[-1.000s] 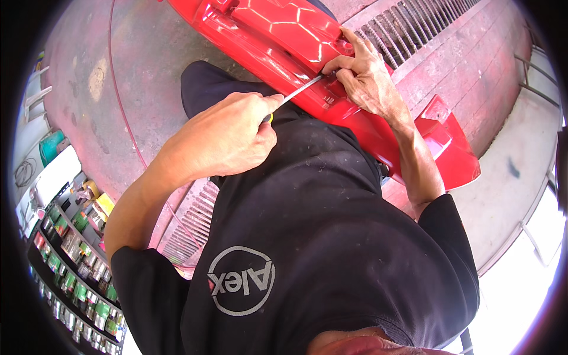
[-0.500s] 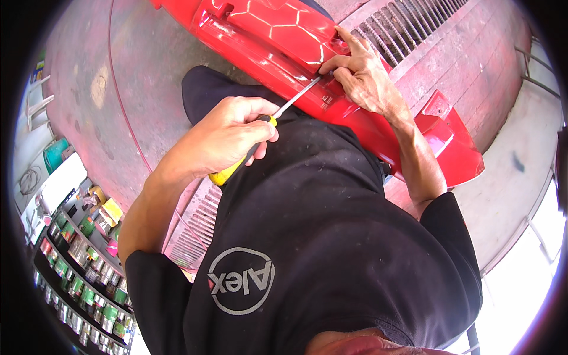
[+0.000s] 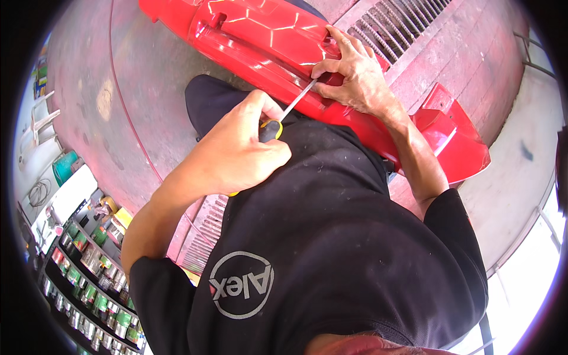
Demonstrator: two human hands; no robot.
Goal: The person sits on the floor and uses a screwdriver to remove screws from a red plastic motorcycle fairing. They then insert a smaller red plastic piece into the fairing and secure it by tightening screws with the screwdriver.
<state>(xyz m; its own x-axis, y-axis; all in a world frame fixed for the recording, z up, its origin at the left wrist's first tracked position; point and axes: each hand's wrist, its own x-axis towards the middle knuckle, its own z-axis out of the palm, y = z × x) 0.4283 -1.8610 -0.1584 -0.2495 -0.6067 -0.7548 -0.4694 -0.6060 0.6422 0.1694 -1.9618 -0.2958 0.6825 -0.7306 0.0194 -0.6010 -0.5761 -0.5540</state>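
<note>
My left hand (image 3: pixel 236 145) is closed around the yellow-and-black handle of a screwdriver (image 3: pixel 299 99), most of the handle hidden by the palm. Its metal shaft slants up and right to a glossy red car bumper (image 3: pixel 260 65) lying across my lap. My right hand (image 3: pixel 361 80) rests on the bumper, one finger stretched to its far edge. Thumb and another finger close in around the screwdriver's tip; whatever is pinched there is too small to make out.
A slotted floor grate (image 3: pixel 402 26) runs beyond the bumper, and a thin red hose (image 3: pixel 127 115) crosses the stained floor at left. Shelves with several paint cans (image 3: pixel 89 296) stand at lower left, near a teal container (image 3: pixel 65 167). The bumper's flared end (image 3: pixel 452 139) extends to the right.
My left hand has turned and shifted its hold on the screwdriver handle, its thumb now lower. My right thumb has moved to the near side of the tip. The bumper sits slightly further left.
</note>
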